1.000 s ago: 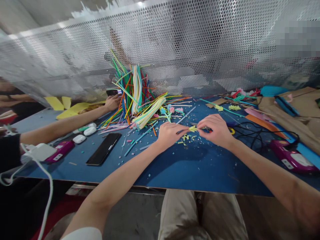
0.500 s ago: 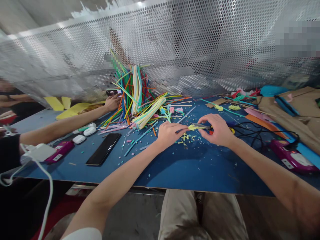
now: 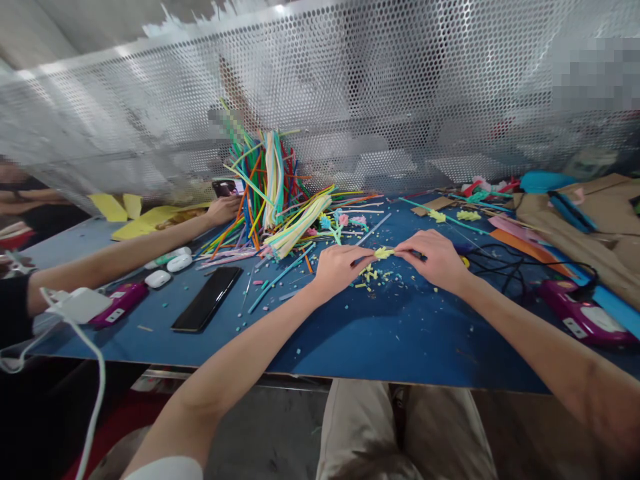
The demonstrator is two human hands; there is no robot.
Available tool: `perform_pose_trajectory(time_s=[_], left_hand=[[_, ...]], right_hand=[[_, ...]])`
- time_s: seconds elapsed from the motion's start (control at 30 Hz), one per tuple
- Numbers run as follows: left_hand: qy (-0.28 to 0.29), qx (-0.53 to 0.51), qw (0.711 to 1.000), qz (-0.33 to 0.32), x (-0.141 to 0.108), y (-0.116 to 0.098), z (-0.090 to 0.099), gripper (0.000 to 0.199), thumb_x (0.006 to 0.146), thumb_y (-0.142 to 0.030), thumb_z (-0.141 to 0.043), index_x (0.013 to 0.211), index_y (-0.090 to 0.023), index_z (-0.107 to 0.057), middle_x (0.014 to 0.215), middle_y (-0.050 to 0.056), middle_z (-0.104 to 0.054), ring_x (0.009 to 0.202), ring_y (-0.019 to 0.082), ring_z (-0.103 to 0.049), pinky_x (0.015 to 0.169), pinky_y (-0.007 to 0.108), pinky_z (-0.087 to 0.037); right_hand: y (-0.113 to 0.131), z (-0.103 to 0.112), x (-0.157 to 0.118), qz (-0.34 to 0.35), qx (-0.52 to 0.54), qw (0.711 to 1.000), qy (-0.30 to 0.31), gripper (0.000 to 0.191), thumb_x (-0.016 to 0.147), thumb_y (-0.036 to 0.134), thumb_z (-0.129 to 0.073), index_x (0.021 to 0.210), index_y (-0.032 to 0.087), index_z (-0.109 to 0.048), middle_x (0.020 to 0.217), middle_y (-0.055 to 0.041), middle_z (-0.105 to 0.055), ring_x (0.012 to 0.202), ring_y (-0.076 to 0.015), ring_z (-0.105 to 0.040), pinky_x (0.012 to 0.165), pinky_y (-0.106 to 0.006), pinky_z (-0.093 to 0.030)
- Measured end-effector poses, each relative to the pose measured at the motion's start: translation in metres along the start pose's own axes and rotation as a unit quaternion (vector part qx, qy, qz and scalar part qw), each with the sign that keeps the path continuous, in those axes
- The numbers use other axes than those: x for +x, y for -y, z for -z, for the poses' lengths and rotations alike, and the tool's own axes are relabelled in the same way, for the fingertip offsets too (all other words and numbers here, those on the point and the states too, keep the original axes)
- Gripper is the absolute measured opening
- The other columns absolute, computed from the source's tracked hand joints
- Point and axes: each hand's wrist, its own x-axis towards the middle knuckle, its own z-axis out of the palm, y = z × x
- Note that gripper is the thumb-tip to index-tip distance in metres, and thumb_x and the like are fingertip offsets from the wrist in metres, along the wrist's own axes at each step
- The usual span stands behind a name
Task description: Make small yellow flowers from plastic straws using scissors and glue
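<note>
A small fuzzy yellow pipe-cleaner piece (image 3: 384, 253), notched like a leaf, is stretched between my two hands above the blue table (image 3: 360, 347). My left hand (image 3: 341, 267) pinches its left end between thumb and fingers. The thumb and forefinger of my right hand (image 3: 433, 260) are closed on its right end. A dark bit of a tool shows under the right fingers; most of it is hidden. Yellow clippings (image 3: 369, 275) lie scattered beneath. Two similar yellow pieces (image 3: 469, 215) lie farther back on the right.
Bundled pipe cleaners (image 3: 273, 180) stand at the back, with a small pink-and-blue flower piece (image 3: 340, 223) beside them. A black phone (image 3: 207, 299) and earbud case (image 3: 158, 279) lie left. A co-worker's arm (image 3: 135, 257) reaches in there. Purple power strips (image 3: 583, 313) and cables sit at both sides.
The cutting tool's blades, which were at the yellow piece, have dropped out of sight under my right hand. My right fingers have closed on the piece's right end. My left hand barely moved.
</note>
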Motion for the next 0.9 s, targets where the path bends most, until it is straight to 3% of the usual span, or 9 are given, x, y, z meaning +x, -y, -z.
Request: perform_pose_trajectory(time_s=[0.33, 0.9], left_hand=[[-0.013, -0.023, 1.0, 0.015, 0.0, -0.002, 0.002, 0.019, 0.096, -0.04, -0.066, 0.098, -0.028, -0.081, 0.094, -0.002, -0.081, 0.082, 0.012, -0.076, 0.071, 0.022, -0.054], [-0.004, -0.037, 0.999, -0.003, -0.001, -0.001, 0.0, 0.016, 0.096, -0.037, -0.067, 0.099, -0.028, -0.08, 0.095, -0.004, -0.081, 0.083, 0.011, -0.076, 0.075, 0.021, -0.055]], right_hand=[[0.005, 0.0, 0.001, -0.01, 0.013, 1.0, 0.007, 0.012, 0.096, 0.035, -0.065, 0.105, 0.027, -0.067, 0.096, 0.0, -0.077, 0.082, -0.0194, -0.067, 0.079, -0.04, -0.046], [0.009, 0.001, 0.001, 0.034, 0.031, 0.999, -0.012, 0.006, 0.096, 0.028, -0.064, 0.098, 0.029, -0.069, 0.097, 0.0023, -0.078, 0.089, -0.0178, -0.07, 0.085, -0.038, -0.046]])
